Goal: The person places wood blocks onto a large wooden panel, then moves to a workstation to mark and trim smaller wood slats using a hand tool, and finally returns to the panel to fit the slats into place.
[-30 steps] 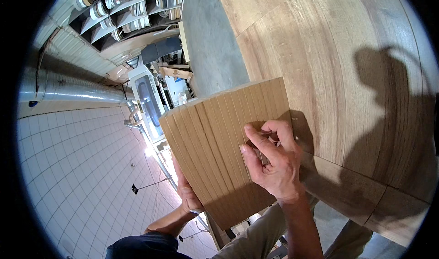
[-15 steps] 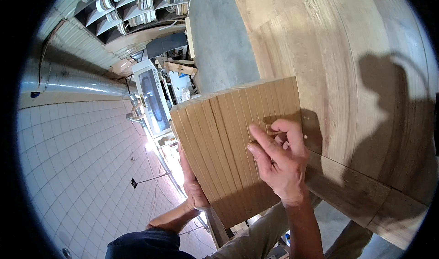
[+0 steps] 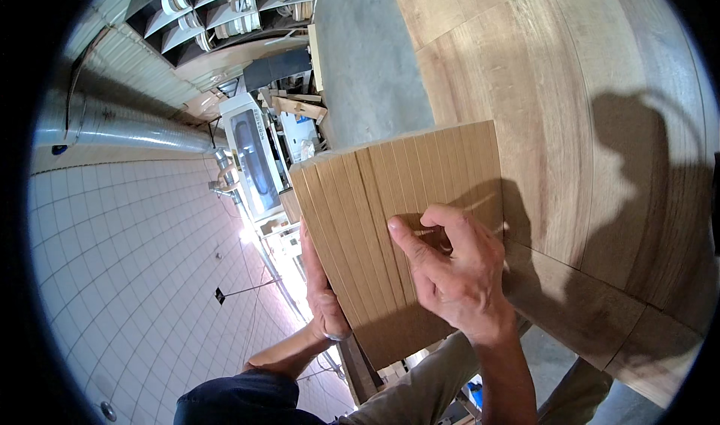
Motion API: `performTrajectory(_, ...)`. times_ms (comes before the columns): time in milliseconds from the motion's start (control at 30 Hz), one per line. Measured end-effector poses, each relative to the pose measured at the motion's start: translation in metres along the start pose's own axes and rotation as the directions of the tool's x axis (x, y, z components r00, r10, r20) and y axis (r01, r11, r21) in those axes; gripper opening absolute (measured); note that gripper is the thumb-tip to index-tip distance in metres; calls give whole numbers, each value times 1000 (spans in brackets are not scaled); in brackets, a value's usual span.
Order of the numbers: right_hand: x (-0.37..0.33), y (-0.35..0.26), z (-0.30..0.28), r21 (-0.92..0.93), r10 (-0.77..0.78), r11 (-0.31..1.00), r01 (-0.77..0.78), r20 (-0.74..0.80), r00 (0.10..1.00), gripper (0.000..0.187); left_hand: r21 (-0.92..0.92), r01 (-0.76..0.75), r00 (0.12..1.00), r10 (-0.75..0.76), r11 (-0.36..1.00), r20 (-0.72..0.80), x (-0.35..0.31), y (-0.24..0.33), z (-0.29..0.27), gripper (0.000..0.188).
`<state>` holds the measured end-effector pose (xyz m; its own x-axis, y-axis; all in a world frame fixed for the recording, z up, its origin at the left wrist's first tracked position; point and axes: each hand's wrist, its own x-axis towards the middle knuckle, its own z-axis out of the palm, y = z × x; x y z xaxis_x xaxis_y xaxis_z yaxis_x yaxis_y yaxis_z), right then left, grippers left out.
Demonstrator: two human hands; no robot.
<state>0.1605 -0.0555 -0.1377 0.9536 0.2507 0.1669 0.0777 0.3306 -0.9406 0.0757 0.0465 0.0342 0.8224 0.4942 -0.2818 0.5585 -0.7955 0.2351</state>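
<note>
A thick stack of narrow wood-coloured boards (image 3: 397, 178) stands tilted in front of me, its parallel strips and dark gaps facing up at me. Along its left side lies my left hand (image 3: 322, 305), holding the stack; the fingers reach up its edge and are partly hidden behind it. Over the strips, right of the middle, is my right hand (image 3: 461, 275) with nothing in it. One finger points out to the strips beside the darker gaps, a second is bent apart from it, and the others are tucked under, out of sight. I cannot tell whether the fingertip touches the wood.
A large wood-patterned surface (image 3: 525, 73) spreads to the right, with shadows on it. Beyond the stack lie grey floor (image 3: 367, 65), a white machine with a dark window (image 3: 255, 155) and shelves of rolled edging (image 3: 225, 5). At left are a silver duct (image 3: 127, 129) and a tiled surface (image 3: 142, 260).
My right hand has shifted slightly left and down across the strips, and its thumb has gone out of sight. The stack sits a little further right in the view, with my left hand still at its side.
</note>
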Motion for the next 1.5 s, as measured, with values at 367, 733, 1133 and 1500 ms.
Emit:
performTrajectory(367, -2, -18, -2, 68, 127, 989, -129, 30, 991, 45, -3, 38, 999, -38, 999, 19, 2, 14, 7, 85)
performTrajectory(733, -4, -21, 1, 63, 69, 996, -69, 3, 998, 46, 48, -38, 999, 38, 998, -8, 10, 12, 8, 84)
performTrajectory(1133, -2, -29, -4, -121, -166, 975, 185, 152, 974, 31, 31, -82, 995, 80, 996, 52, 10, 13, 7, 88)
performTrajectory(1500, -3, -41, -14, -295, -77, 941, 163, 284, 956, 45, 153, -375, 927, 374, 914, 31, 22, -3, 6, 68)
